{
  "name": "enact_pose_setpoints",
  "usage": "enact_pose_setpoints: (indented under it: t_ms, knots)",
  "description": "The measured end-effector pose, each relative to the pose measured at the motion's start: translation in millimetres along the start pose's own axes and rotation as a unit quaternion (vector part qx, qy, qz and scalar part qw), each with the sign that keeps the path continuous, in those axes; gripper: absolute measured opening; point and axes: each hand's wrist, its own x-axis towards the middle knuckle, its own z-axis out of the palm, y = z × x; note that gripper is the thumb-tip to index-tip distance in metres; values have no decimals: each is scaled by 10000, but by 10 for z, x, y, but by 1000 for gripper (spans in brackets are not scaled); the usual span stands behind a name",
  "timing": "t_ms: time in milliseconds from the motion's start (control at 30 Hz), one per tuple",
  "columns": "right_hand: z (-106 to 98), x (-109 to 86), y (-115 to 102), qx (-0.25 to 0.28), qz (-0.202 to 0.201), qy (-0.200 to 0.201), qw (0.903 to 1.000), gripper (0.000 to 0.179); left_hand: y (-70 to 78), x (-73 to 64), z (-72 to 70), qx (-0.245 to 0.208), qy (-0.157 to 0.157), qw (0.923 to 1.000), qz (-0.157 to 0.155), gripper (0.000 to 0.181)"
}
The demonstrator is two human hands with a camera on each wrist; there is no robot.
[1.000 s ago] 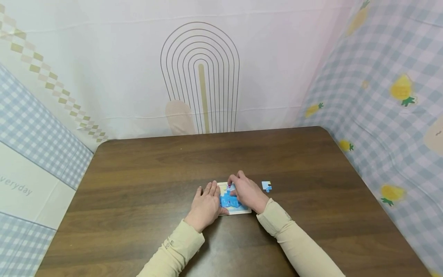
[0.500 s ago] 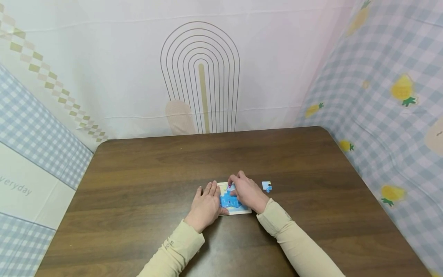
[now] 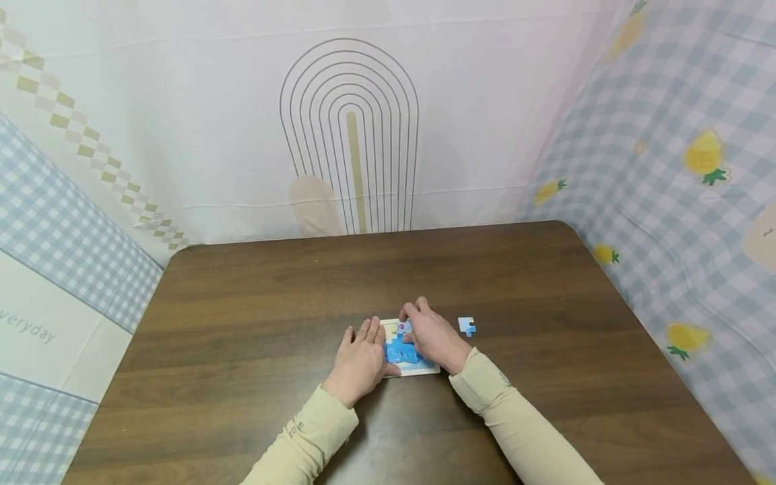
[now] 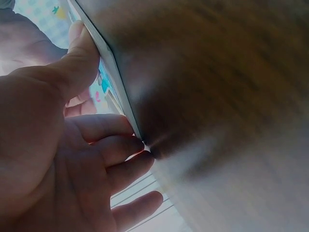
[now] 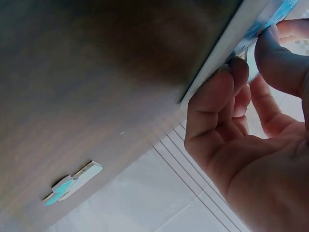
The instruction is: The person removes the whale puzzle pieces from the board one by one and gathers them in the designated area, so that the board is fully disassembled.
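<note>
A small jigsaw puzzle [image 3: 402, 350] in a pale frame lies on the table between both hands, with blue pieces in it. My left hand [image 3: 360, 360] lies along its left side, fingers extended, thumb on the near edge. In the left wrist view, the fingertips [image 4: 140, 145] reach the frame's corner. Curled over the puzzle's right part, my right hand [image 3: 432, 335] pinches a light puzzle piece [image 3: 403, 328] with a pink swirl at the upper edge. The right hand covers the puzzle's upper right; in the right wrist view its thumb [image 5: 273, 53] and bent fingers meet at the frame.
A loose light-blue puzzle piece [image 3: 466, 325] lies on the brown wooden table [image 3: 273, 296], right of the right hand. A patterned white cloth [image 3: 230, 121] hangs behind the table, and a checked cloth [image 3: 655, 202] at the right.
The pink swirl on the piece under my right fingers shows more fully now, the fingers having shifted slightly. My left hand and the loose piece stay in place.
</note>
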Motion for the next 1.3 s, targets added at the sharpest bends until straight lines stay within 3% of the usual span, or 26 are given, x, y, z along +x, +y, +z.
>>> enact_pose_setpoints:
  t_ms: [367,567,900,1100,1300]
  knots:
    - [-18,-35,-12,181,-124,122,9997,25,7,-15,-5,47,12,10000,18,90]
    - [-8,-65,16,281,-293,272,9988,13,13,-27,-2,72,21,10000,30,90]
    - [-109,-91,79,1038,-342,811,9907,5,14,-14,-3,71,-16,10000,-32,91]
    - [-434,-185,296,1150,98,1437,9829,7,17,-9,13,-38,-50,10000,12,91]
    - [-827,-381,773,1002,874,1386,9814,12,14,-7,6,-22,-105,9999,-3,90]
